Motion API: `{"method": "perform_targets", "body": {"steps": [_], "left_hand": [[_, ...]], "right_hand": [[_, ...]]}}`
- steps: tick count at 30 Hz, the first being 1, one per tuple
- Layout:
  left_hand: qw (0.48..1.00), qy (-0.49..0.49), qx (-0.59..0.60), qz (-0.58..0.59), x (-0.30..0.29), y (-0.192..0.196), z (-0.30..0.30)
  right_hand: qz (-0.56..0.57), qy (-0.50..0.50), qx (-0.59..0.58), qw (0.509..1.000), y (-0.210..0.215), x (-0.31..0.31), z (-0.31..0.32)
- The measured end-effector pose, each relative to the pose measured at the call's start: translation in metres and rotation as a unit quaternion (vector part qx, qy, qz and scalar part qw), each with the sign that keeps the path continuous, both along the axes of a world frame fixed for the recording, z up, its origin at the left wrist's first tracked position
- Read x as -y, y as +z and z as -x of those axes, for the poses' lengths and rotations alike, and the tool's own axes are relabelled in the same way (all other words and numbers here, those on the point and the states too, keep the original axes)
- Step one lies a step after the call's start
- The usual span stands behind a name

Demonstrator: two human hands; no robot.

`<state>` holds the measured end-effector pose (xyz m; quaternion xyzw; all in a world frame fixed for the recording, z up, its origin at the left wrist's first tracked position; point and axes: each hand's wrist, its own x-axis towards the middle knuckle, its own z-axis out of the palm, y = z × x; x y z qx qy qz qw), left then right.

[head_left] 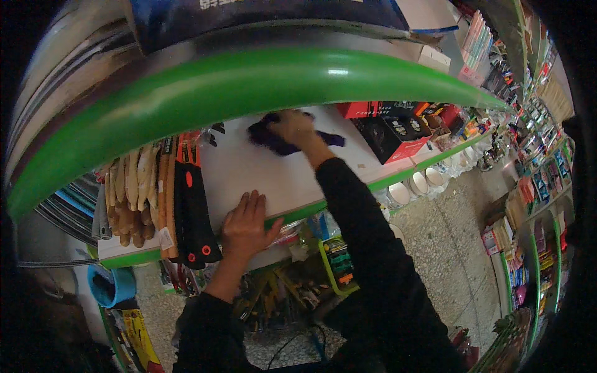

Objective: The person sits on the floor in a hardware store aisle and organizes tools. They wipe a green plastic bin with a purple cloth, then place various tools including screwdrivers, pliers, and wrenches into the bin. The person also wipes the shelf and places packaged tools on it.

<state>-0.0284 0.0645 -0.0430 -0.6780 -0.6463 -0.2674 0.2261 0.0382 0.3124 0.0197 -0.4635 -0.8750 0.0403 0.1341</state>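
Observation:
My right hand point(292, 127) reaches in under the green-edged upper shelf and presses on a dark purple cloth point(331, 138). The cloth lies bunched on the white shelf board point(249, 165), its one end trailing to the right of my wrist. That hand is somewhat blurred, with its fingers bent over the cloth. My left hand point(245, 227) rests flat at the board's front edge, fingers spread and thumb out to the right, holding nothing.
Wooden-handled tools point(134, 180) and black-sheathed saws point(189, 211) stand left on the shelf. Black-and-red boxes point(392, 133) sit to the right. The green upper shelf edge point(298, 74) overhangs my right hand. Below are a green basket point(339, 267), white cups point(418, 183) and a blue bucket point(112, 286).

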Motion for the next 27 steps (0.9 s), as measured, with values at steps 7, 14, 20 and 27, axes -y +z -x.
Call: {"method": "perform_targets", "body": {"steps": [7, 14, 20, 27], "left_hand": [[1.000, 0.003, 0.006, 0.003, 0.004, -0.002, -0.004], [1.000, 0.017, 0.008, 0.009, 0.005, -0.004, 0.004], [0.997, -0.071, 0.000, -0.035, 0.005, -0.007, 0.006], [0.994, 0.005, 0.074, 0.076, 0.072, 0.014, 0.004]], "right_hand": [[-0.094, -0.064, 0.170, 0.979, -0.013, -0.038, -0.103], [-0.041, -0.187, -0.002, 0.981, 0.004, 0.090, -0.062], [0.000, -0.101, -0.049, 0.994, 0.034, 0.133, -0.083], [-0.092, -0.190, -0.482, 0.850, 0.062, 0.156, -0.185]]}}
